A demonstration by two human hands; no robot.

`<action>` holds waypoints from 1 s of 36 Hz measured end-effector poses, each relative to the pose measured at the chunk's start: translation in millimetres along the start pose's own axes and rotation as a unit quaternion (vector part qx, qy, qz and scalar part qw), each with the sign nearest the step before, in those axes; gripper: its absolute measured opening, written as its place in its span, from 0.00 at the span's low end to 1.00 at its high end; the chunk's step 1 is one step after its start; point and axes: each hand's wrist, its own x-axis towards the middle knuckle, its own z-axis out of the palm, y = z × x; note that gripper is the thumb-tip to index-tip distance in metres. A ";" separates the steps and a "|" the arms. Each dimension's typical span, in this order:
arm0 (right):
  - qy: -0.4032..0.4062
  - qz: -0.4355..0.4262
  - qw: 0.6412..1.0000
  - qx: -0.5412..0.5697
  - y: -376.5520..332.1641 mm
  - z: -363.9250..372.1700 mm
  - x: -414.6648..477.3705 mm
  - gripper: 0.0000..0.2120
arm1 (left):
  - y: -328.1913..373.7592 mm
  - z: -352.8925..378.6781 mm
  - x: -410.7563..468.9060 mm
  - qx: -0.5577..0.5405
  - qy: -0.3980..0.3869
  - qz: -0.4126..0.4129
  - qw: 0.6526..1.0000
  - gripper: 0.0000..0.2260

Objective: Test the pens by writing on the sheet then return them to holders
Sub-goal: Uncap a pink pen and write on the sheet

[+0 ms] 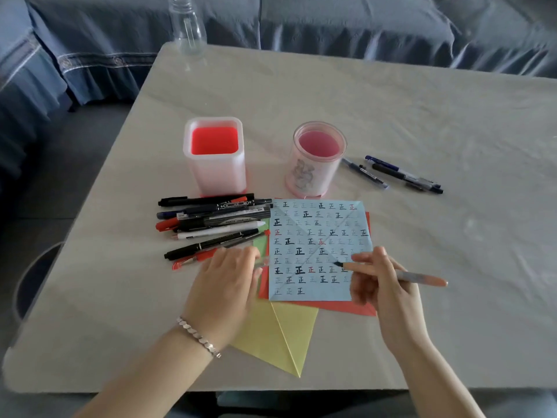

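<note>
**Pen poised over a nearly full test sheet**

Head view: the right hand point(379, 285) holds a pen point(401, 274) in a writing grip, fingers closed round the barrel near the dark tip, the pale orange back end pointing out to the right. The tip sits at or just above the blue sheet point(319, 251), at the right end of a lower row; whether it touches the paper I cannot tell. That spot likely marks the next test stroke.

The left hand point(229, 279) lies on the sheet's left edge, probably to steady the paper. Its fingers seem closed on a small clear piece, perhaps the pen's cap; it is too blurred to say for sure.

The sheet lies in the middle of the surface point(422, 116), on top of a red sheet point(331, 307) and a yellow sheet point(277, 336). It is covered with rows of one repeated character in black, grey and red, with only the last row mostly empty.

A pile of pens point(211, 224) lies just left of the sheet, and a few more pens point(398, 175) lie to the right of the round holder point(316, 159). The square holder point(214, 156) and the round one stand beyond the sheet, both empty, so returning is not yet begun. A clear bottle point(188, 25) stands at the far edge.
</note>
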 end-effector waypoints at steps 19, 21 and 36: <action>0.066 -0.049 0.996 -0.042 9.2 2.6 -9.7 0.13 | 28.8 24.0 -31.8 -0.031 -0.112 0.120 0.986 0.17; 0.074 -0.054 0.995 -0.044 12.1 4.4 -9.8 0.13 | 27.4 26.7 -32.4 -0.027 -0.129 0.115 0.985 0.18; 0.060 -0.066 0.995 -0.041 24.2 19.1 -5.0 0.12 | 23.1 30.0 -35.9 -0.017 -0.139 0.116 0.983 0.20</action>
